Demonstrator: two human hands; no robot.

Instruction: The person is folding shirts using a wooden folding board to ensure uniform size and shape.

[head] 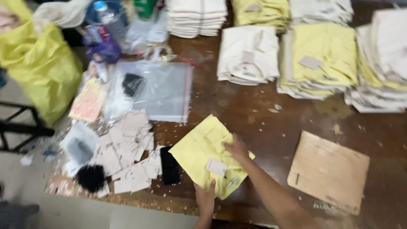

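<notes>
We hold a folded pale-yellow garment (pixel 203 152) with a small card tag (pixel 216 166), lying just right of the black phone (pixel 170 166). Left hand (pixel 205 197) pinches its near edge; right hand (pixel 237 148) presses flat on top.

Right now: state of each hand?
Left hand: closed on the near edge of the folded yellow garment, thumb on top.
Right hand: resting on the garment's upper right; grip cannot be told.
</notes>
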